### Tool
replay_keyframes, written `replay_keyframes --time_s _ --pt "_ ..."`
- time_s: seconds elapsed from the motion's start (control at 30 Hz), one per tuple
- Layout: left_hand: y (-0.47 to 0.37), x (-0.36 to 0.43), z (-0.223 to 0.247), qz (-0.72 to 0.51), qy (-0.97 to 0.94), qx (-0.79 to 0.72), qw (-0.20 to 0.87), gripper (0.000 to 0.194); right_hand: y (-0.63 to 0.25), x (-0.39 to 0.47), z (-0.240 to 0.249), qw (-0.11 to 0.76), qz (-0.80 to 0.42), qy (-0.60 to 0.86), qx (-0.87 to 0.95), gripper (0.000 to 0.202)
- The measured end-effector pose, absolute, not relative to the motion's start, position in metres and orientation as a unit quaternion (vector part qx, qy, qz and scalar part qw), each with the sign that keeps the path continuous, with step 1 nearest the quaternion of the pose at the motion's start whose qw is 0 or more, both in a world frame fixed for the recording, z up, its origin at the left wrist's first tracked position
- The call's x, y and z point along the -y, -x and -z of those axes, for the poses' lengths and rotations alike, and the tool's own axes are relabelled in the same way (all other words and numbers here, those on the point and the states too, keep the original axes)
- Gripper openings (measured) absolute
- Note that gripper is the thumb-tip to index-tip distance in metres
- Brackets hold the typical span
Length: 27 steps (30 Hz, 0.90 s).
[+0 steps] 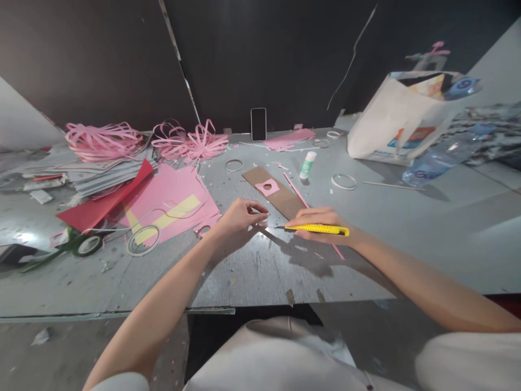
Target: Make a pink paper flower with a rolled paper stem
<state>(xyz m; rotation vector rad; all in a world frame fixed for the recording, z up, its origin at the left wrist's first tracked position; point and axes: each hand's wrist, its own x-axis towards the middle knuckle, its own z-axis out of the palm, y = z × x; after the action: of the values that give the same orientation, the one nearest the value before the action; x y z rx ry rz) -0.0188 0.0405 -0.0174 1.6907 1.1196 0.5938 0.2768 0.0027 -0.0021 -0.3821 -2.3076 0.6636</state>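
Slim, bright yellow utility knife (319, 229)

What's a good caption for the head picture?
Right hand holds a slim yellow craft knife, tip toward left hand, over grey tabletop.

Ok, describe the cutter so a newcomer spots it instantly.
On the grey table lies a brown strip. By its near end, the right hand holds the cutter, pointing toward the left hand. Its bright, solid yellow sets it apart from the pale yellow paper.
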Motion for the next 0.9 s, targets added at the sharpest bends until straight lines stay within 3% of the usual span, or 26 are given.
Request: replay_keyframes --time_s 0.23,0.9 --pt "0.019 -0.039 0.015 -0.239 -0.691 -0.472 0.492 0.025 -0.285 -0.013 0.012 0.380 -0.299 0.189 0.855 0.030" --pt "0.017 -0.043 0.004 -0.197 -0.699 -0.489 0.483 0.024 -0.286 -0.025 0.003 0.311 -0.373 0.250 0.838 0.023"
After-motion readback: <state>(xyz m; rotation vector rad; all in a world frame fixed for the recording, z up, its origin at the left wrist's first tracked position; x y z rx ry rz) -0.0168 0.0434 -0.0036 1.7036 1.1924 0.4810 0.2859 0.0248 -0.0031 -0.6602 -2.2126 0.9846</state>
